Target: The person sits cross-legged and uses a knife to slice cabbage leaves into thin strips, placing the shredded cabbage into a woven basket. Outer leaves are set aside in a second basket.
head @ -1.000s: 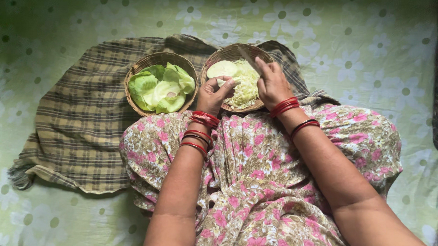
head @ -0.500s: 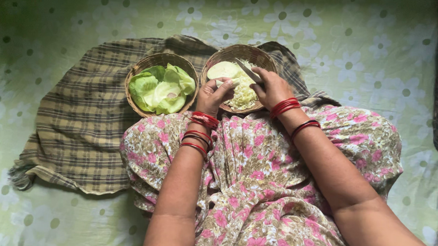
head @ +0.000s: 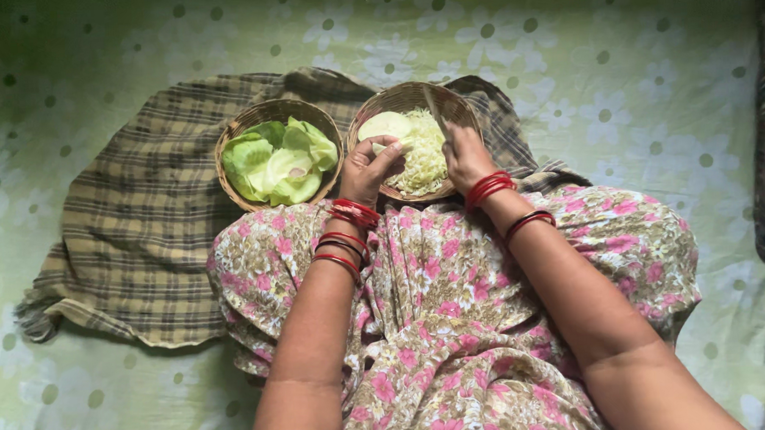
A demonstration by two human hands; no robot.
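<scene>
Dim, soft light from above, dark vignetted corners, mostly sharp, no glare.

Knife (head: 435, 105) swung from slanting low across shredded cabbage (head: 425, 154) half a second ago to blade pointing up toward basket's (head: 459, 106) far rim. Right hand (head: 467, 157) drew back slightly toward near rim. Whole scene sits slightly lower in view.

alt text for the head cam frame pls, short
Seen from above, a seated person's left hand holds a pale cabbage piece and the right hand a knife over a woven basket of shredded cabbage. Beside it, a second basket holds green cabbage leaves, both on a checked cloth.
</scene>
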